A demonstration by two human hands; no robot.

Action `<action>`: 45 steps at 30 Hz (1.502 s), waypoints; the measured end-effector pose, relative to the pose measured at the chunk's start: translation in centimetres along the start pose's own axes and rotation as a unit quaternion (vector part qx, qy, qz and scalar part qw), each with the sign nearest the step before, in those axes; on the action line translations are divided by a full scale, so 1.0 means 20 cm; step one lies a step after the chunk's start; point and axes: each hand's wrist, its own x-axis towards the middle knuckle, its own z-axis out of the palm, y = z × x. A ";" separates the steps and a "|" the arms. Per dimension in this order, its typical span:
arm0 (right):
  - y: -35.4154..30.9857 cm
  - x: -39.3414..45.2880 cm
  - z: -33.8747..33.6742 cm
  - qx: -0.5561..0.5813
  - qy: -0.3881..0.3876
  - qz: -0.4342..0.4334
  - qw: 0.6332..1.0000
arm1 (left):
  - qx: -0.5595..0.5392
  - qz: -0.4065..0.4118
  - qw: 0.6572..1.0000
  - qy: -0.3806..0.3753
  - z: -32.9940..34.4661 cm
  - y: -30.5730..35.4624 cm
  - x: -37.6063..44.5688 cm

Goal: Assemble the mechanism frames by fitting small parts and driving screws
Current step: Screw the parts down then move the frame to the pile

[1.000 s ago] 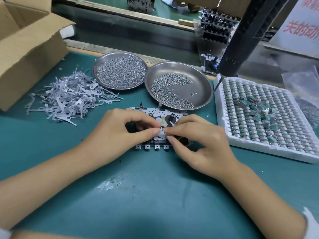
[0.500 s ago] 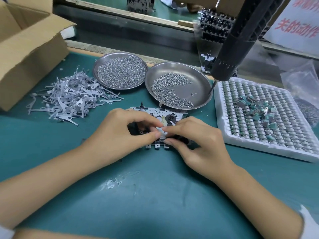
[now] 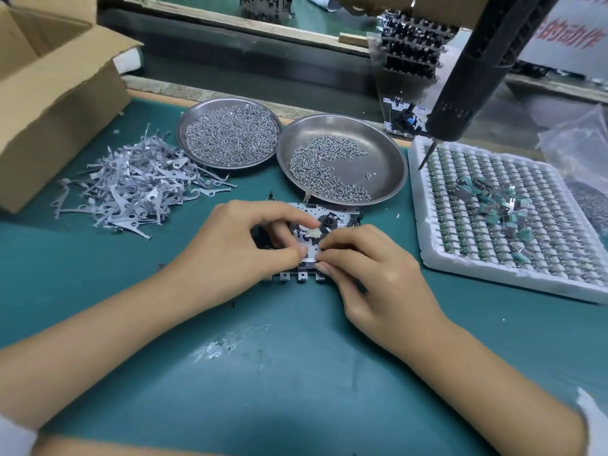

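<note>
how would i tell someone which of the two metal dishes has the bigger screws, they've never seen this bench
Start at the cardboard box on the far left and follow the green mat rightward past the first round dish. The second dish, beside the white foam tray, is it: wider, only partly filled, bare metal showing.

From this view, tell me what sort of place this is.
Probably a factory assembly station: two round steel dishes of small screws, a heap of stamped grey metal levers, and a hanging black electric screwdriver over the green mat.
</note>
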 end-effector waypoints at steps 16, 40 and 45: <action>-0.05 0.01 0.01 -0.047 0.014 0.003 0.999 | -0.002 0.002 1.000 -0.022 -0.01 0.01 0.03; 0.01 0.04 -0.02 0.214 0.053 0.144 0.965 | 0.075 0.091 0.993 -0.028 -0.04 0.01 0.02; 0.01 0.05 -0.02 0.220 0.063 0.143 0.963 | 0.167 0.108 0.965 0.169 -0.15 -0.06 0.13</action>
